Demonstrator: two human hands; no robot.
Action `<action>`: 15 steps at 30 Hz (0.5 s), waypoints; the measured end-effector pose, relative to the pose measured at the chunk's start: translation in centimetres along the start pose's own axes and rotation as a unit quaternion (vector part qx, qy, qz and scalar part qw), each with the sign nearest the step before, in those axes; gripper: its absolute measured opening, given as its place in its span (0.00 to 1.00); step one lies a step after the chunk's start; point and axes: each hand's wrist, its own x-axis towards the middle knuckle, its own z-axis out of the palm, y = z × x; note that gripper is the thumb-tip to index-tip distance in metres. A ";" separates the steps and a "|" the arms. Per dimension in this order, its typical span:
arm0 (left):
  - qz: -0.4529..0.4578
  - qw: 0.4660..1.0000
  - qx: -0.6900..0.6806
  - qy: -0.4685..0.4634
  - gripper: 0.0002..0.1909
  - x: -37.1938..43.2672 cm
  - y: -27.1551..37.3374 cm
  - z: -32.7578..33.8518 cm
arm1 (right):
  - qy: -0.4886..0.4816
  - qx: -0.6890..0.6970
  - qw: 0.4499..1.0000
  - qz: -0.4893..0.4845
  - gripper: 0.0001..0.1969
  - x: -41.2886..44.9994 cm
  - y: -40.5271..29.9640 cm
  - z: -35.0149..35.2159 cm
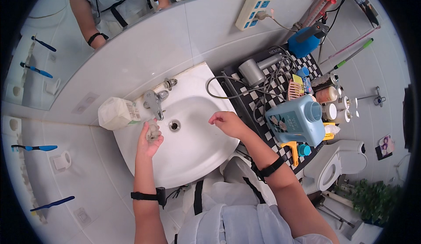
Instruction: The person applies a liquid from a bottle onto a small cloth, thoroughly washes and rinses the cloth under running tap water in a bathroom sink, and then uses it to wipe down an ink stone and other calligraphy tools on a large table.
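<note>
My left hand [149, 145] is palm up over the left side of the white washbasin [197, 145], with its fingers around a crumpled greyish wad [152, 131], perhaps wet tissue or cloth. Just above that hand is the spout of the chrome faucet [154, 100]; no running water can be made out. My right hand [228, 124] hovers over the basin's right side, its fingers curled together. Nothing shows in it, though its palm is hidden. Between the hands lies the open drain [174, 126]. A white plastic-wrapped pack [115, 113] stands on the basin's left rear corner.
Right of the basin, a checkered surface [245, 104] holds a grey hair dryer [252, 73] with a looped cord, a blue jug [292, 120], a yellow-handled tool [292, 152] and several bottles. A power strip [256, 8] is on the wall beside the mirror [108, 20].
</note>
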 end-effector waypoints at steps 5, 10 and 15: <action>0.077 0.979 -0.004 0.188 0.20 0.9 -2.7 1.9 | 0.014 0.021 1.000 -0.002 0.08 -0.6 1.2 -0.9; 0.134 0.957 0.097 0.237 0.17 0.4 -3.3 3.5 | 0.012 0.018 1.000 0.009 0.08 -0.4 1.5 -0.8; 0.152 0.958 0.120 0.213 0.12 0.2 -2.0 2.0 | 0.010 0.024 1.000 0.015 0.09 -0.5 2.0 -0.8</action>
